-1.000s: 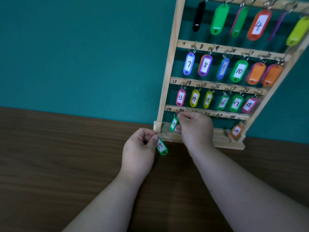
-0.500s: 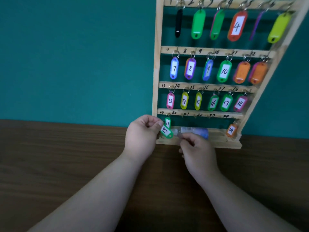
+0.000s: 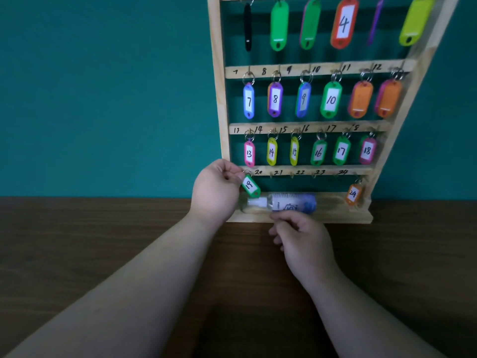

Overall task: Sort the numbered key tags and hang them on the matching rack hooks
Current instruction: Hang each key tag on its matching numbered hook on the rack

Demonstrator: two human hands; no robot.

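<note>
The left hand [image 3: 215, 192] pinched green tag 19 [image 3: 250, 186] at the rack [image 3: 219, 99]'s lower-left hook. The right hand [image 3: 302, 239] curled beneath a bottle [image 3: 289, 202], grip unclear.

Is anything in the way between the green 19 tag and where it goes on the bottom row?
Nothing visible is. The left hand pinches the ring of the green 19 tag right at the bottom rail's left end; the hook itself is hidden. The bottle lies lower, on the rack's base, below the tag.
</note>
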